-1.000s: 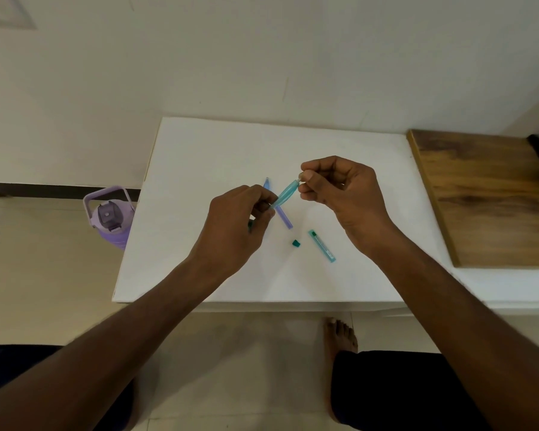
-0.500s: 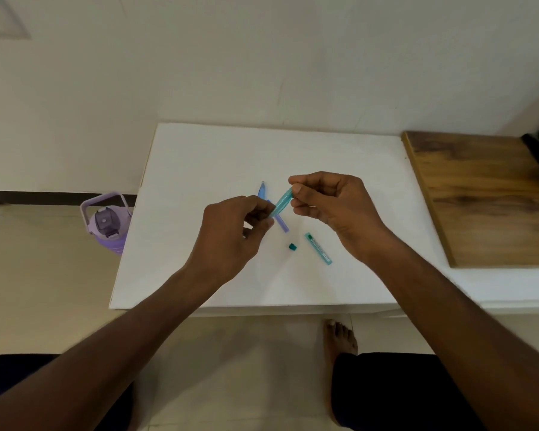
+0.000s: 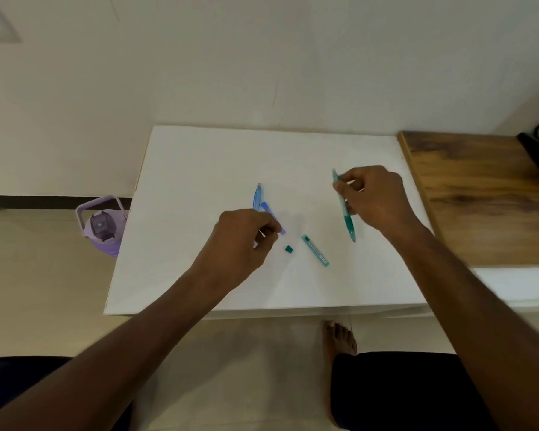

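Listing from the head view: right hand (image 3: 377, 197), fingers and thumb curled round the middle of a teal mechanical pencil (image 3: 350, 227), at the right part of the white table (image 3: 199, 169), its length running far to near and its tip at the near end. Left hand (image 3: 243, 241), fingers curled with thumb and forefinger pressed together; whether they pinch anything cannot be told. Just beyond its knuckles, a blue pen (image 3: 257, 197) and a purple case (image 3: 269, 211), touching. Between the hands, near side: a small teal cap (image 3: 289, 249) and a teal lead case (image 3: 315, 251), apart. Right of the table, a wooden board (image 3: 479, 197). Left, on the floor, a purple bottle (image 3: 101, 227).
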The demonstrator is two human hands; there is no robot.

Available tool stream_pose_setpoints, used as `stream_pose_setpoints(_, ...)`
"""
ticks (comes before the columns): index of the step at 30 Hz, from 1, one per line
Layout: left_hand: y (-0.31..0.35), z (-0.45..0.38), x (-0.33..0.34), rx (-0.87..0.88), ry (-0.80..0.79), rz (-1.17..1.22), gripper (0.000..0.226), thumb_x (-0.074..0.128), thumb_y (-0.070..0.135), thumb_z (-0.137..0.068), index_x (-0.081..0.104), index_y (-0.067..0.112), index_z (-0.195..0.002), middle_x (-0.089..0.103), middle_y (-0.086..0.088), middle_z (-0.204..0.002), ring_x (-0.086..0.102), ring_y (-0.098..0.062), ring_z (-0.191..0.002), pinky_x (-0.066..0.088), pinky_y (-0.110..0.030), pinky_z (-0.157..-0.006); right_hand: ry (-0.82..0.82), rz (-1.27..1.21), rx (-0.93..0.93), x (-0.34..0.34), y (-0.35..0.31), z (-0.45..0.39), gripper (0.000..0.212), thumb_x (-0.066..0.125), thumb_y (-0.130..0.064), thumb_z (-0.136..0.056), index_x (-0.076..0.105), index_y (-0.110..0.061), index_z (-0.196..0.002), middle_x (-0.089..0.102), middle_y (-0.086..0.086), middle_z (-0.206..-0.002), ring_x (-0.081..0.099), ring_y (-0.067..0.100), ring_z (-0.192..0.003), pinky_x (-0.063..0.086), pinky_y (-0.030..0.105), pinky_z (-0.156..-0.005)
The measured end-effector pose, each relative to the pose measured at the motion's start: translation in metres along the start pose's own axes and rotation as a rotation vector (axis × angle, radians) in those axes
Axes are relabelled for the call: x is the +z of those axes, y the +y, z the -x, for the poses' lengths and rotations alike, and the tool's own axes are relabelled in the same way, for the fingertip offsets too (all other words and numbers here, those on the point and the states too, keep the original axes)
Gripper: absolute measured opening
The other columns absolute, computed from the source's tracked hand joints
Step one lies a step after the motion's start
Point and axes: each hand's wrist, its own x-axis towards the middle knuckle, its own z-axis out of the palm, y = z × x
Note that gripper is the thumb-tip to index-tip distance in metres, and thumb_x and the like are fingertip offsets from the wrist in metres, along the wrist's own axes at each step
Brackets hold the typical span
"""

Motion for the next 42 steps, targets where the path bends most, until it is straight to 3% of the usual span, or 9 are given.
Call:
stream_pose_setpoints(7,0.01,-0.007,0.024,-0.028,-0.195,-0.097,0.03,0.071,0.026,-0.101,0.073,0.024,-0.131,0.076,0.004,-0.117,0.072,-0.011,-0.097,0.058,-0.027,-0.095,-0.113,0.317,-0.002,0.042,0.019,-0.005,0.034,0.08,-0.039,-0.091,0.075,-0.021,-0.118,0.077,0.003,-0.109,0.064,0.012,-0.078,0.038,0.02,-0.081)
stream_pose_setpoints(12,0.015,-0.014,0.039,-0.059,-0.241,-0.17,0.033,0.065,0.033,-0.104,0.07,0.023,-0.136,0.072,-0.001,-0.123,0.071,-0.016,-0.103,0.056,-0.028,-0.099,-0.077,0.365,-0.001,0.047,0.019,-0.003,0.042,0.078,-0.052,-0.088,0.069,-0.025,-0.119,0.074,0.001,-0.111,0.066,0.015,-0.085,0.04,0.023,-0.081)
stream_pose_setpoints(19,0.01,-0.012,0.043,0.006,-0.216,-0.277,0.021,0.065,0.036,-0.104,0.068,0.017,-0.112,0.069,-0.003,-0.112,0.068,-0.016,-0.091,0.052,-0.024,-0.083,-0.149,0.355,-0.181,0.036,0.003,0.02,0.014,0.085,-0.038,-0.085,0.078,-0.026,-0.083,0.069,-0.014,-0.073,0.065,0.005,-0.063,0.051,0.017,-0.067)
stream_pose_setpoints(25,0.007,-0.014,0.021,-0.041,-0.116,-0.061,0.015,0.074,0.027,-0.099,0.073,0.014,-0.106,0.078,-0.001,-0.097,0.073,-0.014,-0.086,0.059,-0.029,-0.089,-0.314,0.426,-0.113,0.047,-0.002,0.038,0.033,0.089,-0.048,-0.077,0.075,-0.024,-0.095,0.068,0.005,-0.103,0.072,0.019,-0.084,0.061,0.038,-0.087)
stream_pose_setpoints(28,0.003,-0.01,0.002,-0.091,-0.019,0.076,0.006,0.079,0.023,-0.094,0.077,0.018,-0.094,0.073,0.019,-0.077,0.074,-0.008,-0.073,0.056,-0.012,-0.076,-0.297,0.439,-0.106,0.052,-0.002,0.042,0.03,0.09,-0.042,-0.078,0.073,-0.022,-0.094,0.067,0.006,-0.102,0.071,0.019,-0.084,0.061,0.037,-0.087)
stream_pose_setpoints(30,0.002,-0.006,-0.004,-0.126,-0.01,0.11,0.002,0.078,0.022,-0.095,0.078,0.022,-0.093,0.07,0.027,-0.071,0.074,-0.003,-0.073,0.05,-0.004,-0.071,-0.3,0.422,-0.109,0.054,-0.002,0.044,0.022,0.087,-0.034,-0.082,0.075,-0.02,-0.094,0.069,0.007,-0.101,0.071,0.019,-0.083,0.062,0.037,-0.088)
stream_pose_setpoints(35,-0.001,0.005,-0.018,-0.186,0.017,0.195,0.011,0.078,0.021,-0.096,0.084,0.02,-0.104,0.08,0.01,-0.084,0.076,-0.001,-0.075,0.051,-0.003,-0.077,-0.258,0.252,-0.171,0.048,-0.012,0.05,0.016,0.085,-0.03,-0.083,0.074,-0.021,-0.09,0.072,-0.005,-0.087,0.068,0.01,-0.076,0.059,0.025,-0.078)
stream_pose_setpoints(38,-0.005,0.012,-0.028,-0.206,0.079,0.277,0.011,0.08,0.022,-0.095,0.083,0.024,-0.105,0.079,0.015,-0.081,0.075,0.005,-0.072,0.051,-0.003,-0.074,-0.128,-0.029,-0.268,0.044,-0.035,0.056,0.015,0.086,-0.031,-0.083,0.074,-0.023,-0.088,0.074,-0.014,-0.08,0.071,0.003,-0.074,0.053,0.011,-0.068)
stream_pose_setpoints(42,-0.007,0.009,-0.035,-0.223,0.157,0.4,0.006,0.082,0.026,-0.093,0.079,0.028,-0.099,0.079,0.016,-0.077,0.077,0.0,-0.072,0.055,-0.006,-0.068,0.027,-0.214,-0.312,0.046,-0.051,0.066,0.013,0.085,-0.03,-0.085,0.075,-0.022,-0.09,0.073,-0.017,-0.079,0.071,-0.001,-0.076,0.055,0.009,-0.069)
